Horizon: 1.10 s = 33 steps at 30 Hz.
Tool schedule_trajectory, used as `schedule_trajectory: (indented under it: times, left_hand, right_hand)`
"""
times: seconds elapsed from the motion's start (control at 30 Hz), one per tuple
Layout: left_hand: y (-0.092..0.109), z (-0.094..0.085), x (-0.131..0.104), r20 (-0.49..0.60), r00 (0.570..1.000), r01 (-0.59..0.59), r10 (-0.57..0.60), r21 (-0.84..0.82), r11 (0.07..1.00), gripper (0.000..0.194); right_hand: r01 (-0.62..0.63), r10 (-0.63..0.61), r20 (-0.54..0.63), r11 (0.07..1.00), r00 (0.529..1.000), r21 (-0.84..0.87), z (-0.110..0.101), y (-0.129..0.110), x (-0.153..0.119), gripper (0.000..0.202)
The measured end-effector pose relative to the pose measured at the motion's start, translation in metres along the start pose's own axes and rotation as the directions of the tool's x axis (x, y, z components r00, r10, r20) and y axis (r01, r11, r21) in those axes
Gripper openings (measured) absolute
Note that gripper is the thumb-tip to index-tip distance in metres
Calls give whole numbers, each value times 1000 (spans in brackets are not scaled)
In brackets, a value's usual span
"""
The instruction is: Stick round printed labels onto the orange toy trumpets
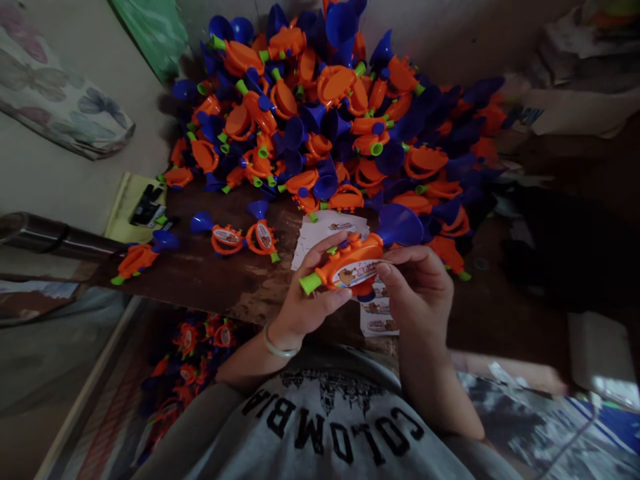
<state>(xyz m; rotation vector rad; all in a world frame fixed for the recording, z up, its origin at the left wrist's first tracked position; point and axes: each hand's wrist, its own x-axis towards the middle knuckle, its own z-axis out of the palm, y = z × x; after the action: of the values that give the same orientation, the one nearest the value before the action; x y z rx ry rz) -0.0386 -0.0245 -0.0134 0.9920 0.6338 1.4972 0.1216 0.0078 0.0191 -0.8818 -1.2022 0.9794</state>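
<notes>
An orange toy trumpet (356,257) with a blue bell and a lime mouthpiece is held in front of my chest. My left hand (313,293) grips it near the mouthpiece end, thumb below and fingers behind. On its side lies an oval printed sticker (355,272). My right hand (417,287) pinches the sticker's right end between thumb and forefinger, at the toy's body. Beneath the hands hangs a strip of sticker sheet (379,325) with several oval prints. More sticker sheets (323,230) lie on the table behind the toy.
A large heap of toy trumpets (335,87) fills the back of the brown table (200,273). Two stickered trumpets (263,237) lie left of the sheets, and another trumpet (136,260) sits near a dark metal cylinder (60,237). More stickered trumpets (187,340) are below the table edge.
</notes>
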Motion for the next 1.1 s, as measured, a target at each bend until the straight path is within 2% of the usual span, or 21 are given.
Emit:
schedule_trajectory:
  times: [0.23, 0.43, 0.6, 0.77, 1.03, 1.1]
  left_hand:
    - [-3, 0, -2, -17, 999, -41, 42, 26, 999, 58]
    - [-1, 3, -1, -17, 997, -76, 77, 55, 996, 55]
    - [-2, 2, -1, -59, 991, -110, 117, 120, 987, 51]
    - [-1, 2, -3, -33, 989, -134, 141, 158, 978, 52]
    - [1, 6, -5, 21, 980, -197, 196, 191, 962, 54]
    - [-1, 6, -5, -7, 980, -192, 197, 187, 963, 54]
  right_hand:
    - [-37, 37, -2, 999, 999, -19, 0, -2, -4, 16]
    - [7, -6, 16, 1000, 1000, -27, 1, 0, -2, 16]
    - [51, -50, 25, 996, 998, -76, 4, 1, -2, 15]
    - [78, -78, 7, 989, 997, -121, 4, 2, -5, 13]
    - [193, -197, 10, 946, 980, -261, 5, 4, -5, 9]
    - [284, -290, 22, 916, 957, -283, 3, 4, -4, 9]
